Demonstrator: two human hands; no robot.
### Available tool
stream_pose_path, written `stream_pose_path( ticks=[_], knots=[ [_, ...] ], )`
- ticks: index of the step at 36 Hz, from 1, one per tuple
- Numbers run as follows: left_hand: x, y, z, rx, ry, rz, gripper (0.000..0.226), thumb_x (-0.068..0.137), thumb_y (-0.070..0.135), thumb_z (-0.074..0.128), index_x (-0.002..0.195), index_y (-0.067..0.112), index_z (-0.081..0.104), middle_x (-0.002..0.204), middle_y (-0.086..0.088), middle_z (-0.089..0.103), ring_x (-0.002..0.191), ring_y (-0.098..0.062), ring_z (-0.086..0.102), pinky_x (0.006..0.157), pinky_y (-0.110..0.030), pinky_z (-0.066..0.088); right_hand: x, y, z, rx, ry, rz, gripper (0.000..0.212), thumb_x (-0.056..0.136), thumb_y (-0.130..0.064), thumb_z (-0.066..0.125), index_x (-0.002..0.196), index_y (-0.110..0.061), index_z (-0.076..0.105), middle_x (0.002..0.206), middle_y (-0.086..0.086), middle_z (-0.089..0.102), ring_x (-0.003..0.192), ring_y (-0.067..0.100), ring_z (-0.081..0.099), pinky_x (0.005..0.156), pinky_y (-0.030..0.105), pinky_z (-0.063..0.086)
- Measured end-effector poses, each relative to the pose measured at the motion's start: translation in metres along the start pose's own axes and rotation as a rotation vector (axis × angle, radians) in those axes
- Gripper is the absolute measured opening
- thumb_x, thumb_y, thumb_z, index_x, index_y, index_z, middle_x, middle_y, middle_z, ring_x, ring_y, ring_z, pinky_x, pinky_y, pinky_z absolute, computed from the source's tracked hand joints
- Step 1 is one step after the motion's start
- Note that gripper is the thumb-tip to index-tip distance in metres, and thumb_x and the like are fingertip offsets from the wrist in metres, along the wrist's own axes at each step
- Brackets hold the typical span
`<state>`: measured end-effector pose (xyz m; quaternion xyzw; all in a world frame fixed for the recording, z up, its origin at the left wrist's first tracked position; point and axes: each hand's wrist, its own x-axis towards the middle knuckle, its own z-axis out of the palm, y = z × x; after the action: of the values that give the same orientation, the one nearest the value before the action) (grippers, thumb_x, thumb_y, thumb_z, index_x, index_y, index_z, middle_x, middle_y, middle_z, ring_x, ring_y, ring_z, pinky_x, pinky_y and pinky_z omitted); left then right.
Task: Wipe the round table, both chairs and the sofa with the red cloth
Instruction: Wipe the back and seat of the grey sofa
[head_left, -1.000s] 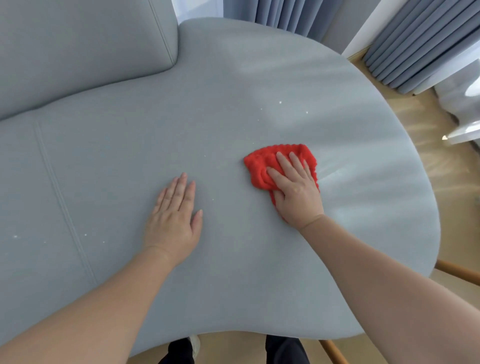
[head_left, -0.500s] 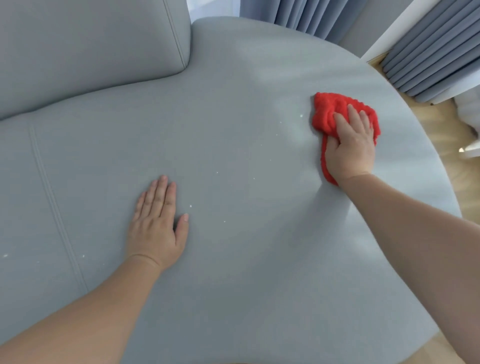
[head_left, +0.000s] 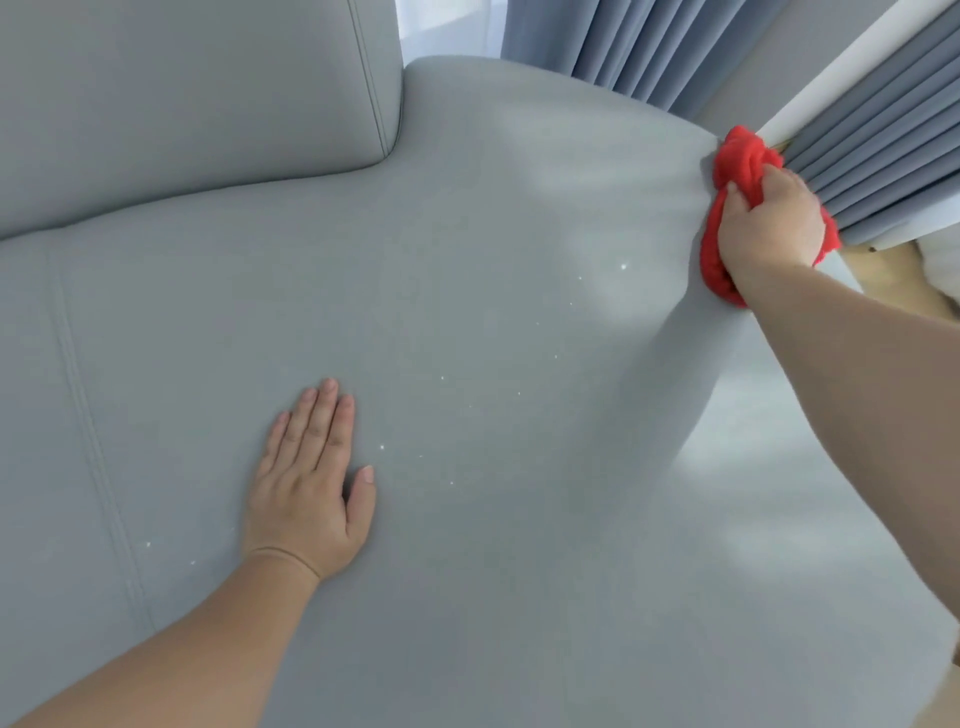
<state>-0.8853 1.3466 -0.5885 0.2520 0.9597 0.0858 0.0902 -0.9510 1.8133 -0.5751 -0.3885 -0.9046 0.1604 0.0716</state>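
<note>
The grey-blue sofa seat (head_left: 467, 312) fills most of the view, its back cushion (head_left: 182, 93) at the upper left. My right hand (head_left: 769, 223) grips the bunched red cloth (head_left: 737, 161) at the seat's far right rounded edge, fingers curled over the side. Flat on the seat at lower centre lies my left hand (head_left: 311, 488), palm down, fingers together, holding nothing. Small white specks (head_left: 623, 266) dot the fabric between the two hands.
Blue-grey curtains (head_left: 857, 140) hang right behind the sofa's far edge, close to the cloth. A strip of wooden floor (head_left: 883, 275) shows at the right. A stitched seam (head_left: 93, 426) runs down the seat at the left.
My right hand has swept the red cloth from the seat's middle up and right to its far edge, where the cloth is now bunched. My left hand stays planted.
</note>
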Motion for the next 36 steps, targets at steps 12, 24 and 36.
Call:
stream_pose_path(
  ticks=[12,24,36],
  knots=[
    [-0.001,-0.001,0.004,0.020,-0.005,0.004,0.067,0.085,0.032,0.034,0.141,-0.004,0.032,0.149,-0.018,0.030,0.139,-0.032,0.024,0.117,-0.043,0.013,-0.051,-0.008,0.002,0.082,-0.117,-0.415,0.039,0.088,-0.023,0.051,0.123,-0.012,0.064,0.136,0.009,0.057,0.129,0.031,0.046,0.110,0.032,0.029],
    [0.001,0.000,0.003,0.013,-0.014,-0.007,0.067,0.085,0.033,0.033,0.140,-0.005,0.034,0.148,-0.020,0.032,0.139,-0.032,0.023,0.117,-0.040,0.010,-0.138,-0.022,0.008,0.145,-0.391,-0.893,0.039,0.086,-0.025,0.052,0.114,-0.003,0.069,0.129,0.019,0.060,0.124,0.042,0.051,0.106,0.051,0.039],
    [-0.001,0.003,0.000,0.009,-0.021,-0.008,0.067,0.085,0.034,0.034,0.140,-0.004,0.034,0.149,-0.019,0.031,0.139,-0.031,0.024,0.116,-0.041,0.013,-0.215,-0.036,0.020,0.045,-0.356,-1.095,0.035,0.087,-0.027,0.051,0.115,-0.018,0.069,0.139,0.009,0.055,0.130,0.038,0.048,0.110,0.054,0.032]
  ],
)
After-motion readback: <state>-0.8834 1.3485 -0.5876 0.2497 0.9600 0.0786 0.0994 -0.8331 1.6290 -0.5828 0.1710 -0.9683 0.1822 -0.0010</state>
